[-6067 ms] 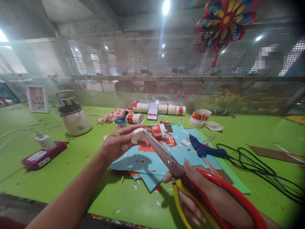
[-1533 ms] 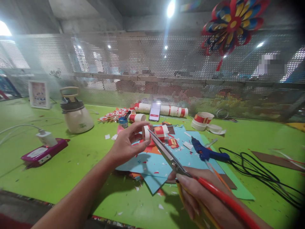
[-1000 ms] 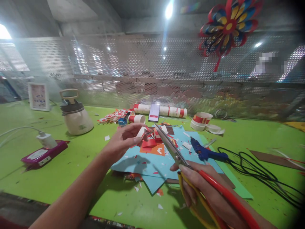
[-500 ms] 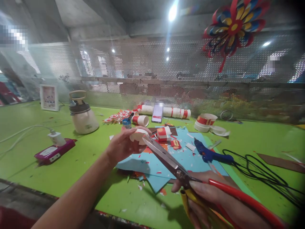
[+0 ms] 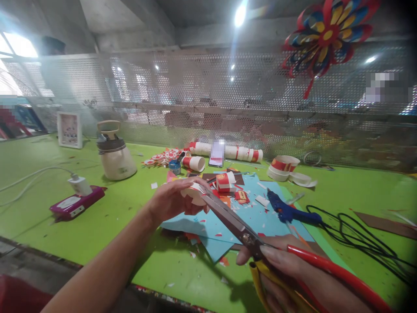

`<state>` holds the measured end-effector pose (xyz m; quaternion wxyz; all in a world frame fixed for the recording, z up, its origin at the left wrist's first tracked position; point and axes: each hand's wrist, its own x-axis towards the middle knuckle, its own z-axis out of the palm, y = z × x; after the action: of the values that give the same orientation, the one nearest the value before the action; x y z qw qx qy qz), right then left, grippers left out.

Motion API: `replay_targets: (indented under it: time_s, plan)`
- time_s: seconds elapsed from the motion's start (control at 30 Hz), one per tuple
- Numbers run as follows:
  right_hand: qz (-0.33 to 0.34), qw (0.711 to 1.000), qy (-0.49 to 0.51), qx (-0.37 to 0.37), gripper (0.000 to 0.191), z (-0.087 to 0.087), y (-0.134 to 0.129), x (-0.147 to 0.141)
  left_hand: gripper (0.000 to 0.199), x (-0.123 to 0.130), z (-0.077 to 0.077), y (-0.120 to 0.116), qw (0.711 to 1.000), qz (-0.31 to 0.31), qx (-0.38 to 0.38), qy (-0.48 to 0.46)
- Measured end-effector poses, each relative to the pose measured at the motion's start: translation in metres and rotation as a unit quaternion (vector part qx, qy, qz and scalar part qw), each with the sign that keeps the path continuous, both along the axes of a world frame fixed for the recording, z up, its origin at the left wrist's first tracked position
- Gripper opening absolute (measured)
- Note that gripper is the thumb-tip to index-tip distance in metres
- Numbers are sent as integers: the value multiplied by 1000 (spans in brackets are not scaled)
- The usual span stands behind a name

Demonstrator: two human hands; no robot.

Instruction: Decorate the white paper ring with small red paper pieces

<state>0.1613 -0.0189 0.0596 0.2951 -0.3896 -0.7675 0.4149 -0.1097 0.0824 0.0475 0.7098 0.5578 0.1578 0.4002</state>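
My left hand (image 5: 172,198) grips a small white paper piece (image 5: 194,195), perhaps part of a paper cup, with notches along its edge. My right hand (image 5: 286,265) is wrapped round large scissors (image 5: 230,214) with red and yellow handles. Their blade tips meet the right edge of the paper piece, and the blades look nearly closed. Below both hands lies a light blue sheet (image 5: 215,234) strewn with paper scraps. Just beyond the tips, a red-and-white cut cup (image 5: 224,181) lies near a small red-and-gold piece (image 5: 242,197).
A blue glue gun (image 5: 289,211) with a coiled black cable lies to the right. On the left are a purple power strip (image 5: 78,203) and a beige canister (image 5: 116,158). Farther back are a phone (image 5: 216,153), a paint jar (image 5: 174,167) and cut cup rings (image 5: 283,167).
The scissor tips have moved slightly right and down with the paper piece, and the blades now overlap its edge. My left hand has turned a little. The whole view has shifted slightly.
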Motion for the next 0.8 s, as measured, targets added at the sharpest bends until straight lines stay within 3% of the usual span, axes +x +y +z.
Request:
replay_targets:
  time_s: [0.07,0.2,0.3,0.53,0.8]
  plan:
    - [12,999,9,-45,48,-8,5,2,34,-1,0,0,1000,-6,0,1]
    - [39,972,71,-222,45,-27,11,7,35,-5,-2,0,1000,-22,-4,8]
    - [35,956,96,-276,45,-31,10,9,35,-7,-5,3,999,-33,-3,9]
    - [20,964,70,-255,43,-17,11,4,35,-6,-7,5,999,-37,14,9]
    - [6,972,58,-227,44,-14,7,3,36,-5,-6,5,999,-29,15,17]
